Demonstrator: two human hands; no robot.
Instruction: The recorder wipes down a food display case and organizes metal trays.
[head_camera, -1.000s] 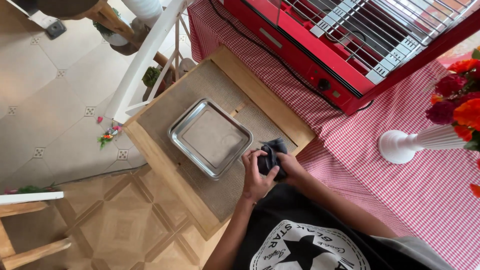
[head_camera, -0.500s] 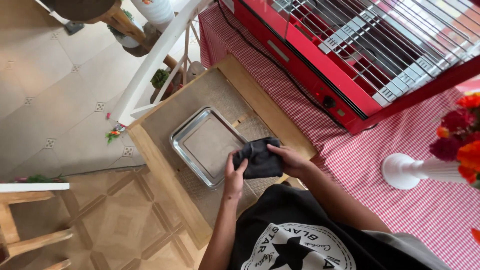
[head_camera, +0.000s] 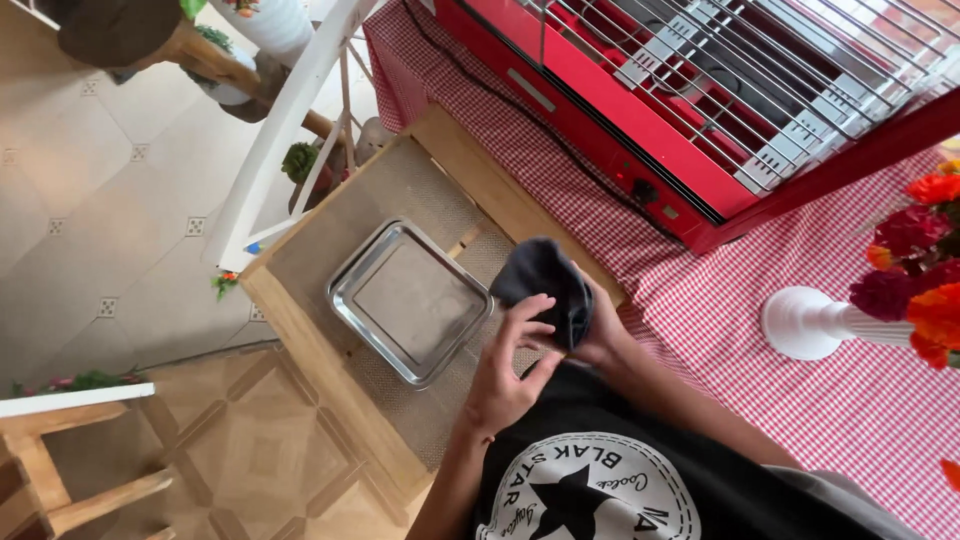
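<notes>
In the head view, the person holds a dark grey cloth (head_camera: 545, 285) with both hands, just above the wooden table (head_camera: 300, 310). The left hand (head_camera: 507, 365) has its grip narrow on the lower edge of the cloth, thumb and fingers pinching the fabric. The right hand (head_camera: 600, 335) is mostly hidden under the cloth; it seems to close around the cloth from behind, but I cannot tell exactly how its fingers stand. The cloth is bunched and raised, not touching the table surface as far as I can see.

Just beside the hands, to their left in the picture, a square metal tray (head_camera: 410, 300) lies flat on a beige mat (head_camera: 330, 235) that covers the table. The tray looks empty and a little dull inside. Behind the hands there is a red-and-white checked tablecloth (head_camera: 720, 330), and on it stands a red grill (head_camera: 700, 100) with a metal rack, and a white vase (head_camera: 810, 322) with flowers near the right edge.

In my judgement, the tray is light and sits on a mat, so it could slide or tip if the cloth presses on one rim only. The loose cloth could also slip from the narrow pinch of the left hand. The vase is near the right elbow, so a wide elbow movement could knock it.
</notes>
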